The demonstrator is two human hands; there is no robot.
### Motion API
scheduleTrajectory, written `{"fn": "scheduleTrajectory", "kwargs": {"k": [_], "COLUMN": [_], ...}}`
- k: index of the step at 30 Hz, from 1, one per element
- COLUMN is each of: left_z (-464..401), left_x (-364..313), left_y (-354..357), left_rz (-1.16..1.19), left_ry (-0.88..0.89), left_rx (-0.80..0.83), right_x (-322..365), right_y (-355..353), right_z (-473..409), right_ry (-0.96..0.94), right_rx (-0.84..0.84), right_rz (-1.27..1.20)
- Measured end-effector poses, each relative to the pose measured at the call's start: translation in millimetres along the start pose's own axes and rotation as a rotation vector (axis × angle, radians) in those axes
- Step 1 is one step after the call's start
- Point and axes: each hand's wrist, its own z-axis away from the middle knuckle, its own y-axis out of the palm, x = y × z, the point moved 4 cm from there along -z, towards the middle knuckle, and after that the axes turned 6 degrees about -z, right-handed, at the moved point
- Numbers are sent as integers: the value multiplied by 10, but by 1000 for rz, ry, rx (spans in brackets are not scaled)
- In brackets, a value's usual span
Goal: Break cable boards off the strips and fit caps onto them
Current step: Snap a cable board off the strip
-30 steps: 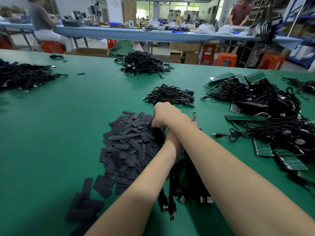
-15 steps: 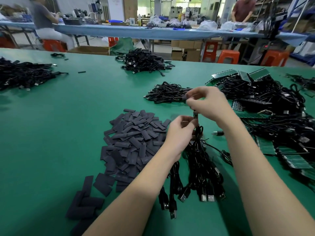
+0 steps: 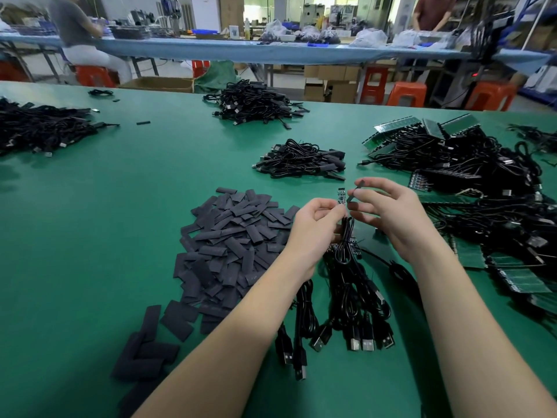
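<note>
My left hand (image 3: 313, 227) pinches a small cable board (image 3: 341, 195) that stands upright, its black cable hanging down into a bundle of USB cables (image 3: 346, 297) on the green table. My right hand (image 3: 388, 212) pinches a flat black cap (image 3: 355, 191) just to the right of the board, close to it but apart. A large heap of loose black caps (image 3: 229, 245) lies left of my hands. Green board strips tangled with cables (image 3: 488, 212) lie at the right.
A small heap of capped cables (image 3: 301, 159) sits beyond my hands, a bigger heap (image 3: 256, 105) further back and another (image 3: 42, 128) at far left. People work at a blue bench (image 3: 271, 52) behind. Orange stools stand past the table edge.
My right hand has come down from above with a cap and now holds it beside the board. My left hand has raised the board slightly.
</note>
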Motion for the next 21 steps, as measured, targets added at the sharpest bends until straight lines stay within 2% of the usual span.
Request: {"fn": "scheduleTrajectory", "kwargs": {"k": [21], "left_z": [7], "left_x": [-18], "left_y": [-39], "left_rz": [43], "left_ry": [0], "left_rx": [63], "right_x": [104], "right_y": [-17], "right_z": [89], "right_ry": [-53], "right_rx": [79], "right_rz": [-226]}}
